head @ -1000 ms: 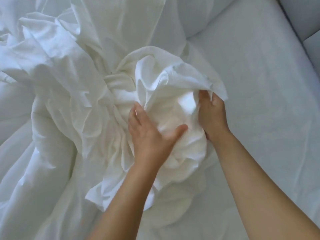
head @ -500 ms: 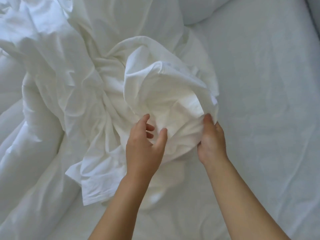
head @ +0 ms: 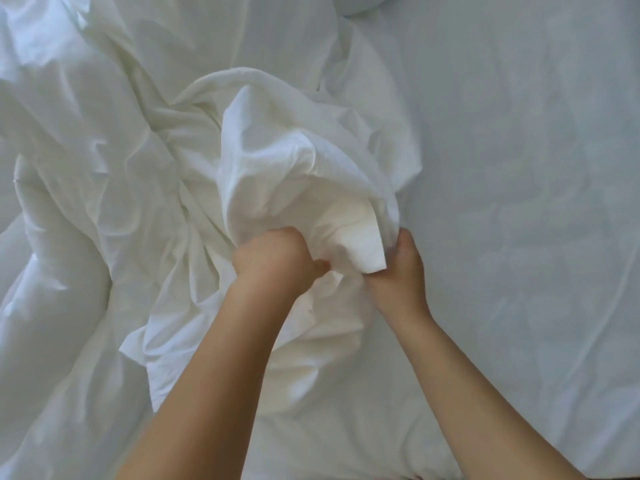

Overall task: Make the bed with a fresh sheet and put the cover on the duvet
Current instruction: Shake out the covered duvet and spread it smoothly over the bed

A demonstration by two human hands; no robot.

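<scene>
A crumpled white duvet cover (head: 284,161) lies bunched in the middle of the bed, its folds rising into a hood over a thicker white corner (head: 356,237) that pokes out under it. My left hand (head: 273,261) is curled into a fist, gripping the gathered cover fabric just left of that corner. My right hand (head: 401,278) grips the cover's edge on the right side of the corner, fingers hidden in the cloth. A white sheet (head: 519,202) is spread flat over the mattress to the right.
More white bedding (head: 62,271) is heaped in long rolls along the left side. A pillow edge (head: 360,3) shows at the top. The sheet on the right has only light creases.
Both hands have drawn nearer to me and closer together. My left hand, open half a second ago, has closed into a fist on the fabric. The white corner now shows between the hands.
</scene>
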